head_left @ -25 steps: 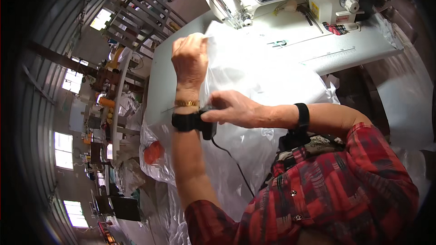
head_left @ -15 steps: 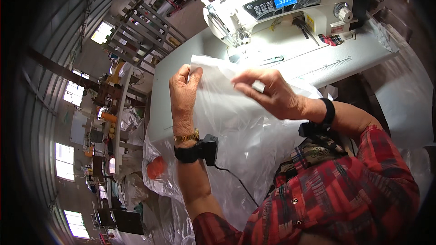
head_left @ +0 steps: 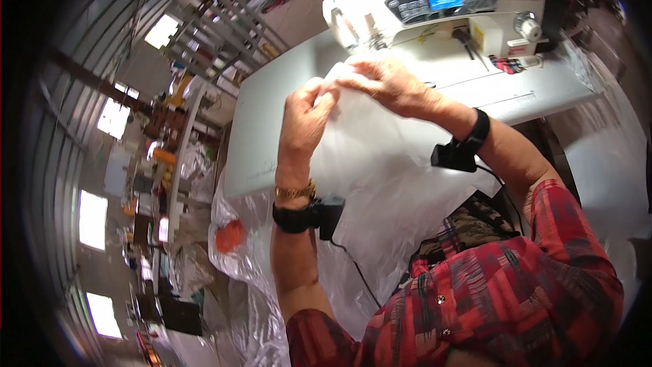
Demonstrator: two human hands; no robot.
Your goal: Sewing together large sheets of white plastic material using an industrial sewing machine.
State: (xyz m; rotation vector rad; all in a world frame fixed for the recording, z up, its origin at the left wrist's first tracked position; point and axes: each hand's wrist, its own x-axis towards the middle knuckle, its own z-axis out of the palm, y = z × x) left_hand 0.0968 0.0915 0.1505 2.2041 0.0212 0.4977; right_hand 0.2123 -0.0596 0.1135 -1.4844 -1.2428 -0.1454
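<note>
A thin white translucent sheet (head_left: 380,156), plastic-looking, hangs from both hands over the table's front edge and down across my lap. My left hand (head_left: 303,122) pinches its upper edge between thumb and fingers. Close beside those fingertips, my right hand (head_left: 392,85) has its fingers closed on the same edge. Both hands are raised just in front of a white sewing machine (head_left: 367,0), near its needle end. My right hand hides part of the needle area, and bright lamp light washes out the sheet's edge.
The pale sewing table (head_left: 261,115) extends left of the hands. A dark-handled tool (head_left: 464,37) and a scrap of plaid cloth (head_left: 504,64) lie under the machine's arm. Crumpled clear plastic (head_left: 248,268) with an orange-red patch (head_left: 231,236) hangs at the left. A metal rack (head_left: 224,27) stands beyond.
My right hand has moved up and left to the sheet's edge, and its fingers have closed there. My left hand has shifted right, bringing the two hands together; the view has shifted slightly.
</note>
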